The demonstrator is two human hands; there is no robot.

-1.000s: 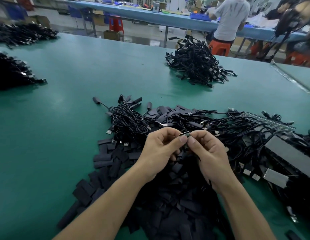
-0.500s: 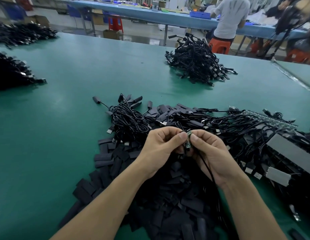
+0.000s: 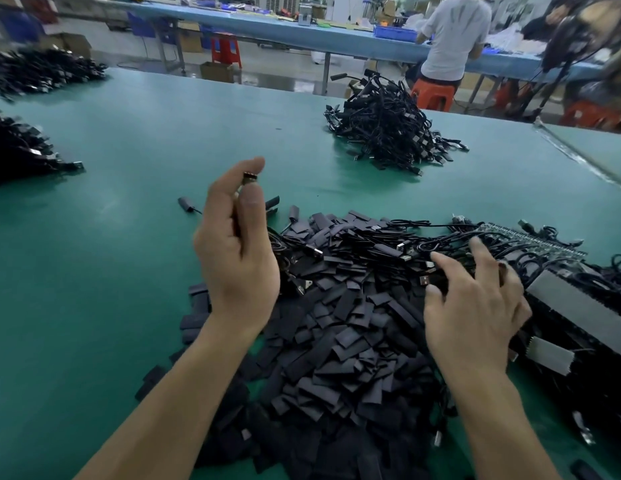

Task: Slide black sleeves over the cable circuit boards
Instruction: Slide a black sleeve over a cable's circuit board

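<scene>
Pinched between thumb and forefinger of the left hand [image 3: 238, 258], a small dark cable end [image 3: 250, 177] is held up above the green table [image 3: 94, 271], over the left edge of the work heap. Whether a sleeve covers it cannot be told. The other fingers of that hand curl loosely behind it.

Just right of the wrist and spreading toward the near edge lies the pile of black sleeves [image 3: 337, 348], flat short pieces heaped loose on the table. Behind it, touching its far side, is a tangle of black cables [image 3: 388, 244] with metal plugs showing. The right hand [image 3: 475, 306] rests over the right part of this tangle, fingers spread and nearly straight, gripping nothing. Past its fingertips a strip of joined circuit boards [image 3: 534, 237] lies across the cables, with a grey panel [image 3: 579, 306] nearer.

Well apart, toward the far side, sits a separate heap of cables [image 3: 385, 129]; two more dark heaps [image 3: 21, 150] lie at the left edge.

Beyond, a blue bin [image 3: 394, 32] stands on a long blue table [image 3: 302, 36]; its contents are hidden. An open cardboard box [image 3: 215, 71] sits on the floor, inside unseen. A person in a white shirt [image 3: 451, 39] sits on an orange stool [image 3: 434, 95].
</scene>
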